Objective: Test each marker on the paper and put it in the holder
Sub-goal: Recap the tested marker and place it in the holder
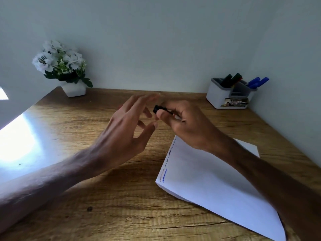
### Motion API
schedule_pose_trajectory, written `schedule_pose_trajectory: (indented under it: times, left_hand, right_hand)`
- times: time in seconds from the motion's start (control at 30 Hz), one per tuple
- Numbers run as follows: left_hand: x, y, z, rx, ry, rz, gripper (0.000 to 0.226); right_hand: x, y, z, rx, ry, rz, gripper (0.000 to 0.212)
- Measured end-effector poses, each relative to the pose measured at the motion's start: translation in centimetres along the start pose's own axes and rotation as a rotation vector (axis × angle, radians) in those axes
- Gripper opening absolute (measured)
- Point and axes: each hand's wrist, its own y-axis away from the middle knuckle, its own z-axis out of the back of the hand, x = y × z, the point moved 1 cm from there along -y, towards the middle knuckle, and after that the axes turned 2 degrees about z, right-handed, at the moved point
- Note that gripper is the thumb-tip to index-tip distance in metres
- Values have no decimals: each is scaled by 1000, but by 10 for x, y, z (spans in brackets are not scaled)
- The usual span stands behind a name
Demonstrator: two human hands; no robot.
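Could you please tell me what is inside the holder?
The holder has two dark markers in its left compartment and two blue markers at its right. Its walls hide their lower ends.

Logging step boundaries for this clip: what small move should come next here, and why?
Probably the left hand should pinch the black marker's exposed end, likely its cap. The right hand grips the marker, the left hand's fingers are spread just beside that end, and the marker touches neither the paper nor the holder. Whether it has been tested yet is unclear.
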Motion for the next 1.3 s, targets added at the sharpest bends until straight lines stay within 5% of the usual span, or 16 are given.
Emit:
schedule_pose_trajectory:
  times: [0.7,0.83,0.97,1.17,1.3]
  left_hand:
    - [11,0,1,127,-418,-189,60]
    - [16,-2,4,102,-424,-112,34]
    - [20,1,2,188,-270,-23,25]
    - [12,6,-4,325,156,205,22]
    - [5,5,-7,450,352,281,17]
  right_hand:
    - [1,2,-7,76,121,-46,29]
    - [-5,4,8,-16,-76,-189,11]
    - [-3,12,29,-104,-489,-315,30]
    - [-8,47,43,-22,-1141,-476,52]
    - [-5,70,38,-43,-1107,-490,45]
